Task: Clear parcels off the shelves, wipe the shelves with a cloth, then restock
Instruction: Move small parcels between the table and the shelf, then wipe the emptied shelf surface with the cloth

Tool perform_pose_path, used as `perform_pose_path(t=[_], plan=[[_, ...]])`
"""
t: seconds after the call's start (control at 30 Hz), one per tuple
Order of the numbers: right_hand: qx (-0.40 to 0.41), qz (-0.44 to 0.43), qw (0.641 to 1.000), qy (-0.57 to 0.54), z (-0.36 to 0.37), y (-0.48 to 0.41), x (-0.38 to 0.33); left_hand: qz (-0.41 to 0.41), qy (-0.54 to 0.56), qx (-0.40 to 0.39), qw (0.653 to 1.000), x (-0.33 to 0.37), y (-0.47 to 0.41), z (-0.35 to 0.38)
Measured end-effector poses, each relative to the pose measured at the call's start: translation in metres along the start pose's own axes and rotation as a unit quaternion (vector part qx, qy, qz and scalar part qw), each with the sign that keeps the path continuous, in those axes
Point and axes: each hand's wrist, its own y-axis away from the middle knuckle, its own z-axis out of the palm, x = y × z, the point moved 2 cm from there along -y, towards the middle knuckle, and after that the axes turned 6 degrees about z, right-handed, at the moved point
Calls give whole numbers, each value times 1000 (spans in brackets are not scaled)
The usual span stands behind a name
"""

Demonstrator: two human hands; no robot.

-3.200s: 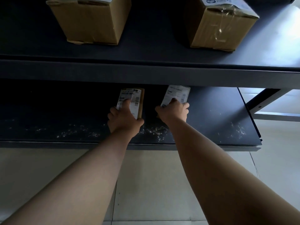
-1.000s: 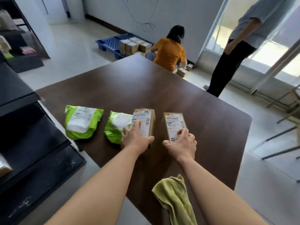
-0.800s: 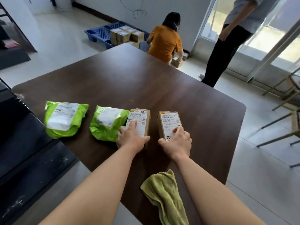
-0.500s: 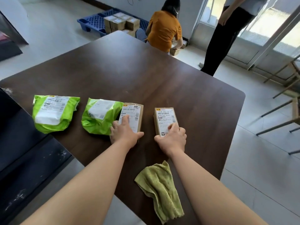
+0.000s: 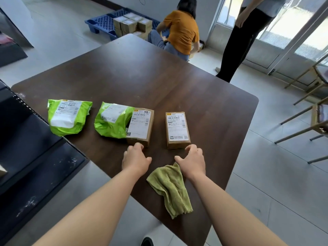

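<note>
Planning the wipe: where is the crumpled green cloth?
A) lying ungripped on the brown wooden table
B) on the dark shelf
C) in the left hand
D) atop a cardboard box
A: the crumpled green cloth lies on the brown wooden table; left hand and right hand grip nothing.

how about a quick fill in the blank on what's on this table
1. The table holds ___ green bags.
2. The left box touches a green ___.
3. The left hand and right hand hold ___.
4. The right box lies with its shipping ___ facing up.
Missing words: two; bag; nothing; label.
</note>
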Motion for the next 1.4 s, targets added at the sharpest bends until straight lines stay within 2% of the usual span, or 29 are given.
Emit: perform_pose_path(t=[0.13,0.27,0.5,0.77,0.87,1.07,1.17,1.33,1.4], plan=[[-78,0,997,18,15,17,16,-33,40,-76,996,-16,29,23],[-119,7,993,1,32,28,24,-47,52,-104,992,-24,42,39],[-139,25,990,3,48,38,24,-47,61,-111,991,-38,51,47],[-144,0,986,84,50,39,17,-41,183,-90,978,-43,58,46],[-141,-20,986,83,50,42,9,-52,190,-80,977,-46,62,40],[-151,-92,984,0,45,57,-33,-32,203,-56,977,-67,71,-6],[-178,-125,975,-33,44,71,-66,-18,202,-42,978,-82,77,-45],[-222,-158,959,-71,46,106,-134,-36,222,-61,972,-119,102,-116],[-255,-167,948,-93,52,129,-163,-42,220,-45,974,-144,118,-144]])
